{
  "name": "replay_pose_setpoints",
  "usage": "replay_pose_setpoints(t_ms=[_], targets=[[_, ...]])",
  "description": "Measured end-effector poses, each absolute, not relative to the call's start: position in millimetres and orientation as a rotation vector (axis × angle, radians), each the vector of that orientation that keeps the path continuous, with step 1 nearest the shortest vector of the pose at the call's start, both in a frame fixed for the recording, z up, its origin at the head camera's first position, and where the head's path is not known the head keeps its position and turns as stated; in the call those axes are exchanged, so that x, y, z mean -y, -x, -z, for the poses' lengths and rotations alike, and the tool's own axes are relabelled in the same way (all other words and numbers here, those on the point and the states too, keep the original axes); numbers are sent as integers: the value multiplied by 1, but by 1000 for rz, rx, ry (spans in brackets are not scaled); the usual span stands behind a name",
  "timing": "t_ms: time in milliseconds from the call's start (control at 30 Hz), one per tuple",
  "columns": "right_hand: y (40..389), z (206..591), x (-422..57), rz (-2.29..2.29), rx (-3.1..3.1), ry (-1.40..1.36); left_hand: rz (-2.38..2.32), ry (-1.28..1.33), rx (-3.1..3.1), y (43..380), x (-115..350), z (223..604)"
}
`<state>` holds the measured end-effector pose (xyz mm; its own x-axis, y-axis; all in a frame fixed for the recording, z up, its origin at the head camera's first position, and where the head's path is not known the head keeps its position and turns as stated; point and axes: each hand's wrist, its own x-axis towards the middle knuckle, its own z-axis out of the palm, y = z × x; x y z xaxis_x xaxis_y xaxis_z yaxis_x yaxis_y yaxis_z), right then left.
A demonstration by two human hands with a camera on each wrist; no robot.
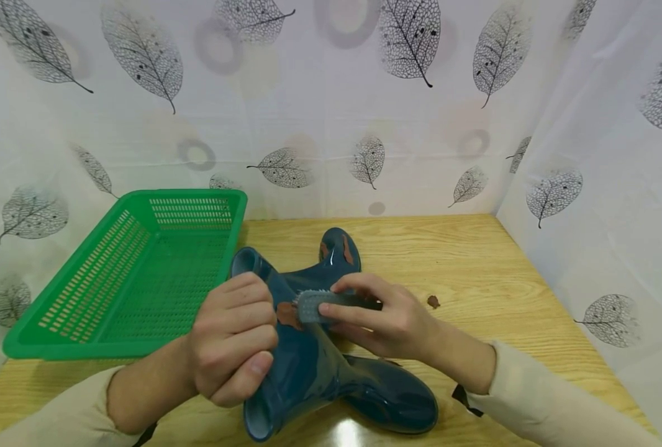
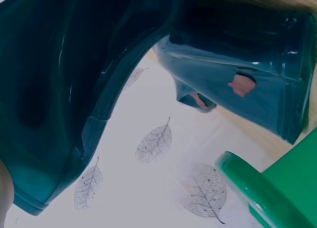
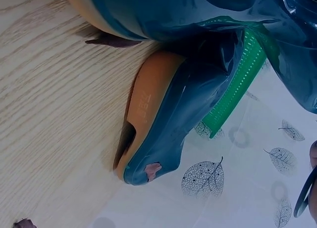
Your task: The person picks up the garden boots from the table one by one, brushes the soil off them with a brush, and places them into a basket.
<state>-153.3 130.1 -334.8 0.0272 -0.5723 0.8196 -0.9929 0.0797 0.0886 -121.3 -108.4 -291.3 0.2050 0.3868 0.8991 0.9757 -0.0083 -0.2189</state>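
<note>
A glossy dark-blue rain boot (image 1: 303, 366) lies on its side nearest the person, its foot pointing right. My left hand (image 1: 236, 341) grips the rim of its shaft. With my right hand (image 1: 384, 316) I hold a grey scrubbing brush (image 1: 311, 307), thumb and fingers round its body. Its bristles are at a brown mud-like patch (image 1: 288, 315) on the boot's shaft. Behind lies a second blue boot (image 1: 328, 270), with brown patches on its toe; another brown patch (image 2: 242, 84) on its shaft appears in the left wrist view. Its tan sole (image 3: 153, 89) faces the right wrist camera.
A green plastic basket (image 1: 124, 354) with slotted sides stands at the left. A small brown scrap (image 1: 433, 302) lies on the wood-grain table (image 1: 476, 267) to the right. White leaf-patterned cloth (image 1: 320, 99) hangs behind and at the sides.
</note>
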Motion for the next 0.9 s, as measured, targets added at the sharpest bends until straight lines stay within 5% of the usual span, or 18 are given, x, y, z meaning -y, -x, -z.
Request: replay_pose_setpoints(t_ms=[900], targets=[[155,337,-134,-750,1598,-1638,805,1560,1327,122,109,291]])
